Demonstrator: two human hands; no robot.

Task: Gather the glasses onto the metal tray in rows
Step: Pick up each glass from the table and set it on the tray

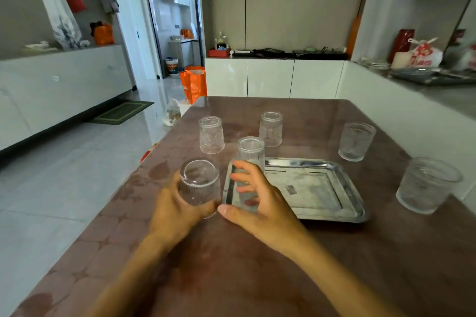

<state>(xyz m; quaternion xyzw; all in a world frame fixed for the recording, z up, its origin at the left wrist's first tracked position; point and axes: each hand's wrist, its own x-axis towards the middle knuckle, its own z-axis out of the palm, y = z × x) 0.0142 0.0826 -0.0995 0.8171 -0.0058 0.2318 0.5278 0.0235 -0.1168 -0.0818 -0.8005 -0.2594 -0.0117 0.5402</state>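
Brown and glossy, a table (257,265) fills the lower part of the head-camera view, with a shiny rectangular metal tray (322,188) lying flat near its middle. Two bare forearms reach in from the bottom edge. The left hand (177,208) is wrapped around an upside-down ribbed glass (199,183), fingers closed about its lower wall, just left of the tray's left edge; whether this glass rests on the table or is lifted cannot be told. The right hand (257,201) curls partly closed around a taller upside-down glass (249,162) at the tray's left rim, with fingertips on its far side and the thumb stretched out low toward the left hand. The two held glasses sit close beside each other. Four more clear glasses stand loose on the table, off the tray: an upside-down one (211,135) beyond the left hand, another upside-down one (270,128) beyond the tray, one (356,141) past the tray's far right corner, and one (427,185) well to the tray's right near the table edge. White cabinets (273,77) stand behind.
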